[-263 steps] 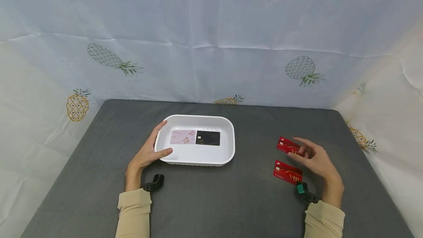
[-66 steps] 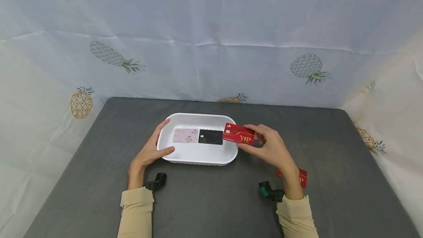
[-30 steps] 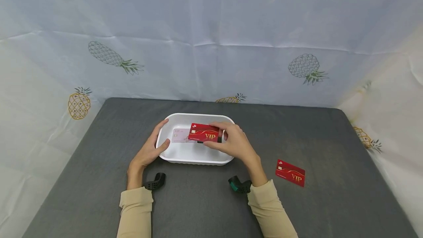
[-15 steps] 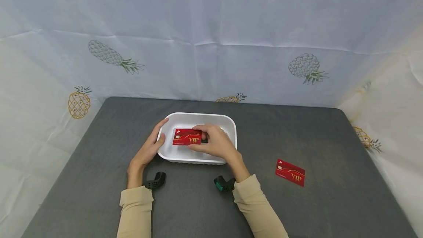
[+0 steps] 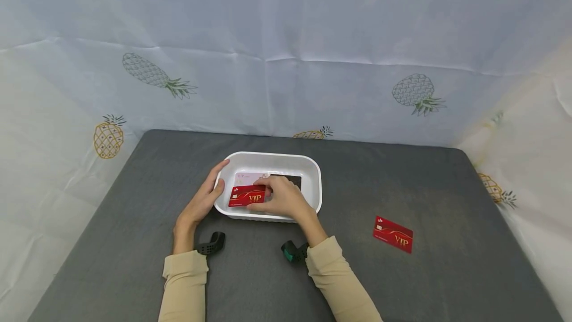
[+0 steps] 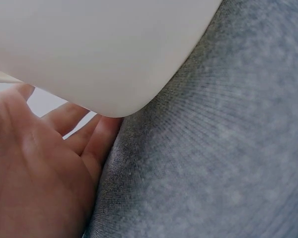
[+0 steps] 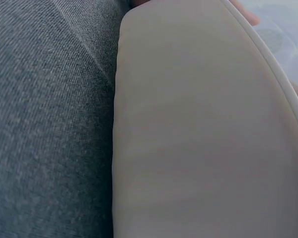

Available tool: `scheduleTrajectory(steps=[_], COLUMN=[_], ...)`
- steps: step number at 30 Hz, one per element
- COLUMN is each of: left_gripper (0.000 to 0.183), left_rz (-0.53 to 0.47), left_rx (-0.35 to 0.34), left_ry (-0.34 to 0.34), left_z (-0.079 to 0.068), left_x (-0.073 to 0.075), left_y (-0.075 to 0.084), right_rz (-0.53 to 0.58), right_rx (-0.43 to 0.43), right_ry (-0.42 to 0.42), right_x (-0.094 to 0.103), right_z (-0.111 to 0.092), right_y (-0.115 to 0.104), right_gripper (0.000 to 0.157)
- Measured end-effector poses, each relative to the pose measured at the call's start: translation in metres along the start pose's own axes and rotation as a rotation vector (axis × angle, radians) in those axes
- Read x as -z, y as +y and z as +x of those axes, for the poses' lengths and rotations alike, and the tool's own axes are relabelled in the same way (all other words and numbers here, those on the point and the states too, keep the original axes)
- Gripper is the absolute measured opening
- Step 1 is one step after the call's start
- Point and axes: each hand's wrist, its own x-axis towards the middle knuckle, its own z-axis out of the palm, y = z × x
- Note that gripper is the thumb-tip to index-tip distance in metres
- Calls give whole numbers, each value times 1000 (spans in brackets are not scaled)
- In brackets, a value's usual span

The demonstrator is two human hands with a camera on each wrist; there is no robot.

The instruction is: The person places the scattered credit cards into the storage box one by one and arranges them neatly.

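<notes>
In the head view, a white plastic tray stands on the table. My left hand holds its left end, thumb at the rim and fingers along the outer wall. The left wrist view shows the palm of that left hand and fingers against the tray's outside. Inside the tray, my right hand pinches a red VIP card by its right end, low over the tray floor. Behind it lie a pink card and a black card, both partly hidden.
A second red VIP card lies tilted on the grey table, right of the tray. White cloth with printed pineapples hangs behind the table. Each wrist carries a black camera mount. The tray's wall fills most of the right wrist view.
My right hand has carried the red card from the right side leftward into the tray, then toward the near side, uncovering part of the pink card. My left hand has stayed at the tray.
</notes>
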Motion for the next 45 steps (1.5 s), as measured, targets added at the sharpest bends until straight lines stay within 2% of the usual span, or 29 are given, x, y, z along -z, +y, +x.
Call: scheduleTrajectory(steps=[10, 16, 23, 34, 45], left_gripper=[57, 56, 56, 57, 58], left_rz=[3, 8, 12, 2, 3], left_rx=[-9, -19, -17, -29, -22], left_ry=[0, 9, 7, 10, 7], left_z=[0, 0, -1, -1, -2], left_x=[1, 1, 0, 0, 0], left_y=[1, 1, 1, 1, 1], right_rz=[-48, -55, -91, -89, -74], right_rx=[-68, -84, -78, -67, -66], right_ry=[-86, -119, -117, -81, -81], right_x=[-4, -5, -7, -9, -10], right_z=[4, 6, 7, 5, 5], right_y=[-4, -4, -4, -4, -4], right_gripper=[54, 48, 48, 51, 51])
